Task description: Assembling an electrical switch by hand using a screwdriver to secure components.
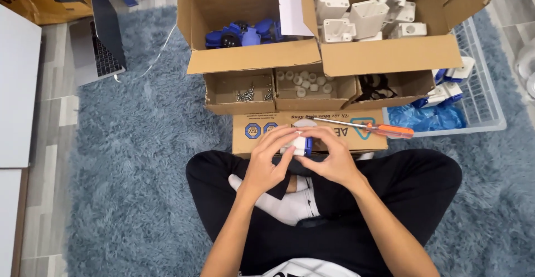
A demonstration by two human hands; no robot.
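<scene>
Both my hands meet over my crossed legs, closed around a small white and blue plastic part (pixel 300 144). My left hand (pixel 269 163) grips it from the left, my right hand (pixel 330 157) from the right, fingers curled over its top. Most of the part is hidden by my fingers. Just beyond it, an orange-handled screwdriver (pixel 372 127) lies on a flat cardboard box (pixel 256 129).
Small open boxes hold screws (pixel 245 94), white caps (pixel 305 82) and black pieces (pixel 374 86). Behind them, large cartons hold blue wheeled parts (pixel 245 33) and white plastic housings (pixel 362 12). A clear bin (pixel 479 99) sits right, a laptop (pixel 97 43) left, all on a blue shaggy rug (pixel 134 160).
</scene>
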